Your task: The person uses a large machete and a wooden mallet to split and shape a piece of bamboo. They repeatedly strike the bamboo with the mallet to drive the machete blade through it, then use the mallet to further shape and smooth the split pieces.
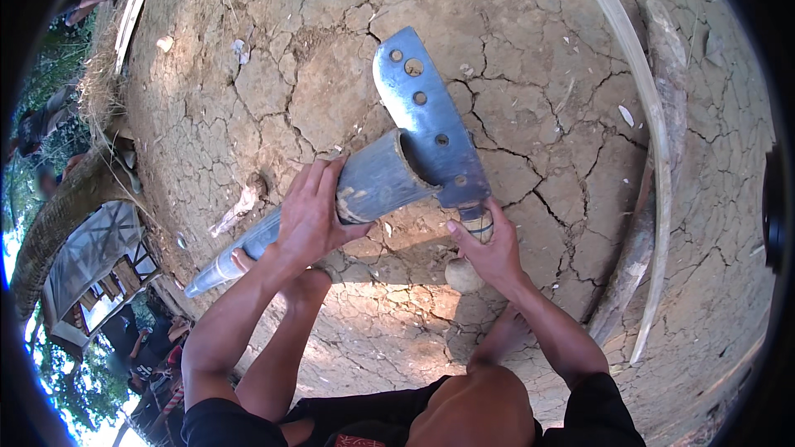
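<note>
Your left hand (310, 215) has its fingers (319, 178) curled over the top of a grey bamboo tube (373, 182), gripping it just behind its open cut end, with the thumb tucked under toward you. Your right hand (490, 250) is closed around the handle (476, 219) of a broad cleaver (426, 120), the fingers wrapped so that only a short banded part of the handle shows above your fist. The cleaver's blue-grey blade stands on edge and runs away from you, up and to the left, with a row of round holes near its far tip; its lower part sits right at the mouth of the tube, and whether the edge is actually biting into the rim you cannot tell from here. The tube slants down to your left, passing under your left palm and tapering toward a pale end (203, 283) near your left knee. Everything rests over dry cracked earth (273, 58), scattered with pale shavings (236, 211). To your right, well apart from your hands, a long thin bamboo strip (654, 132) curves across the ground, beside a rough wooden stick (638, 257).
</note>
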`<state>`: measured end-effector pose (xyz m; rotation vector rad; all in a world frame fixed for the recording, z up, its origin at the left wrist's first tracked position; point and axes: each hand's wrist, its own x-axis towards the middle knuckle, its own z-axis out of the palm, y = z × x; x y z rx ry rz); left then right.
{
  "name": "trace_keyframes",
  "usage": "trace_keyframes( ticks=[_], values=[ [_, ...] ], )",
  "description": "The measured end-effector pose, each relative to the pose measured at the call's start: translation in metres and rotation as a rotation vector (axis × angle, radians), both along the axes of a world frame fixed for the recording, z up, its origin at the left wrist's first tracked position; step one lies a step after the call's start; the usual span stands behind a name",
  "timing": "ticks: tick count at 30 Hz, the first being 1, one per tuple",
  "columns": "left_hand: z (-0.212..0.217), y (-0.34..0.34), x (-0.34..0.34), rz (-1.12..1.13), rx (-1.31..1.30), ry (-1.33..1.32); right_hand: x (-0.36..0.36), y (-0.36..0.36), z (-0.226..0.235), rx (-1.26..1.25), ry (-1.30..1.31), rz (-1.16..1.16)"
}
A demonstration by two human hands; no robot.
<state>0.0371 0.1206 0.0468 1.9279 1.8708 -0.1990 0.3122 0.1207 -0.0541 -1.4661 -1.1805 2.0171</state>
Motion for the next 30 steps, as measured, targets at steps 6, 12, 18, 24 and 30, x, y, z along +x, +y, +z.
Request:
trace_keyframes(
  ticks=[6, 12, 18, 24, 30],
  values=[
    [0.000, -0.001, 0.000, -0.003, 0.007, 0.014, 0.001, 0.005, 0.006, -0.016, -0.032, 0.043],
    [-0.002, -0.002, -0.002, -0.004, 0.023, -0.007, 0.000, 0.003, 0.005, -0.016, -0.026, 0.026],
    [-0.004, -0.003, -0.003, -0.009, 0.037, -0.002, -0.001, 0.007, 0.010, -0.045, -0.034, 0.020],
    [-0.001, -0.005, -0.001, -0.018, 0.036, 0.023, 0.005, 0.010, 0.005, 0.038, -0.059, 0.089],
    [0.041, 0.111, 0.019, -0.392, 0.523, 0.077, 0.010, 0.009, -0.002, 0.047, -0.118, 0.078]
  ],
)
